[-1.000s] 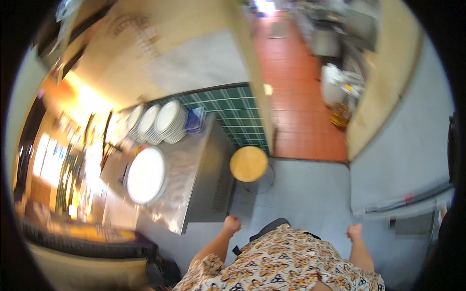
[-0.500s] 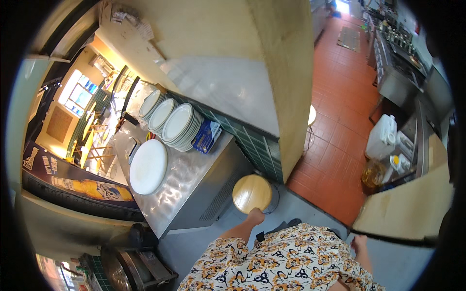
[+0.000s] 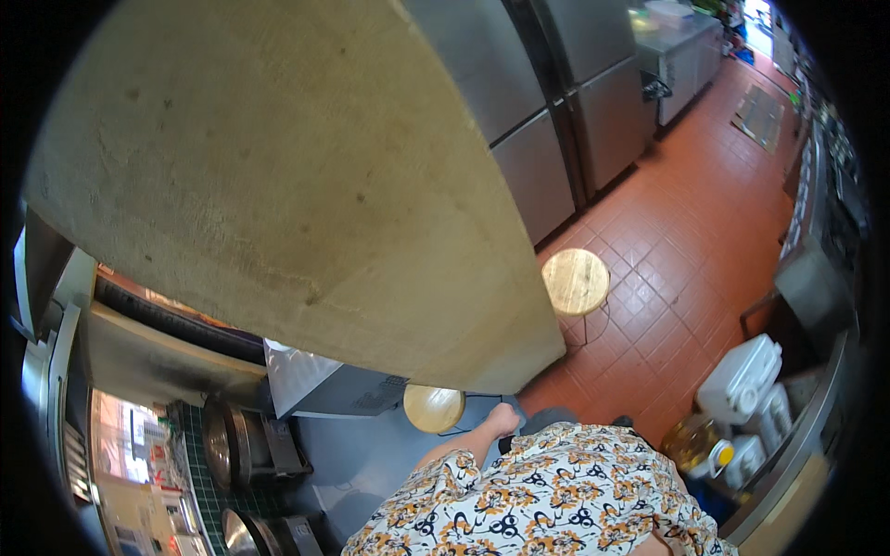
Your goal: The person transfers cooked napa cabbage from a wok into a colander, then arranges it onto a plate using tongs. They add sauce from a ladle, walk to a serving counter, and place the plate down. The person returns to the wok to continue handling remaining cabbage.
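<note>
My left hand (image 3: 502,420) hangs low in front of my patterned shirt, its fingers curled in and nothing visible in them. Just left of it, apart from the hand, stands a round wooden-topped stool (image 3: 434,409), partly hidden by the yellowish wall. Another round wooden stool (image 3: 576,282) with thin metal legs is farther ahead on the red tiles. My right hand is out of sight.
A stained wall (image 3: 306,185) fills the upper left, its end corner close ahead. Steel refrigerators (image 3: 616,120) line the passage. At right are a white jerrycan (image 3: 740,378) and a bottle of yellow oil (image 3: 693,446). Large round-lidded pots (image 3: 221,443) stand lower left.
I have moved forward and turned toward the red-tiled passage. The plate stacks have left view, the second stool is fully visible, and my right hand has dropped out of sight.
</note>
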`<state>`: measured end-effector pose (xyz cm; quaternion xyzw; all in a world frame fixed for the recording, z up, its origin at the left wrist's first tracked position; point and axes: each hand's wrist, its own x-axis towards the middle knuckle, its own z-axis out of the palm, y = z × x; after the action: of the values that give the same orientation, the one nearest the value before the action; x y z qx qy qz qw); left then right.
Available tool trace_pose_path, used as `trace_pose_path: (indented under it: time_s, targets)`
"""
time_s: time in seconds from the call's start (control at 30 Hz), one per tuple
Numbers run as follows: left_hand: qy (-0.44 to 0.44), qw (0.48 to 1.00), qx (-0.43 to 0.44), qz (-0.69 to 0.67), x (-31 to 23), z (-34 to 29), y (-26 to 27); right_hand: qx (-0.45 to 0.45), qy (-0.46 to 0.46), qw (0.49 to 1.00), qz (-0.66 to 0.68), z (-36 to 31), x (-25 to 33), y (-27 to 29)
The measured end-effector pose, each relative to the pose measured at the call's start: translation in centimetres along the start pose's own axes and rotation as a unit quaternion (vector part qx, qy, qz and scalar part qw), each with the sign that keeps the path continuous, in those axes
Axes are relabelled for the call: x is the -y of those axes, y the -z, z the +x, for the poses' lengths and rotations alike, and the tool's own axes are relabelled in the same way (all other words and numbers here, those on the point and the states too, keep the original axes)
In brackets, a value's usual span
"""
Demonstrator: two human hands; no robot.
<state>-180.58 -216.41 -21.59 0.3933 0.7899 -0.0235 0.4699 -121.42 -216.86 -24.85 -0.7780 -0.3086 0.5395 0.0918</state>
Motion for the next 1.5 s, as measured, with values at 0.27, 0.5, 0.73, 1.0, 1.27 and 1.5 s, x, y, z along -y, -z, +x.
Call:
trace_pose_path:
  time_s: [0.27,0.5,0.73,1.0,1.27,1.5]
  targets:
    - [-0.133,0.991,-0.022,-0.021,-19.1,5.7,-0.7,-0.018,0.183,0.952,-0.244,17.2,15.8,12.8]
    - [-0.093,0.994,0.046,0.034,-35.7,18.8,0.3,-0.049,-0.035,0.998,0.019,28.8,29.8,23.1]
    - [-0.086,0.982,0.047,-0.159,-66.8,39.9,13.1,-0.115,-0.099,0.985,0.077,34.5,34.8,32.4]
    - [-0.188,0.935,-0.052,-0.295,-96.7,52.7,21.8,-0.041,0.019,0.995,-0.091,52.1,56.6,41.6]
    - [-0.112,0.991,0.039,0.068,-107.1,54.8,13.8,-0.129,0.134,0.975,-0.120,69.4,82.6,61.7]
    - [-0.074,0.988,0.052,0.124,-124.6,66.0,13.1,-0.137,0.091,0.983,-0.078,83.8,93.3,72.5]
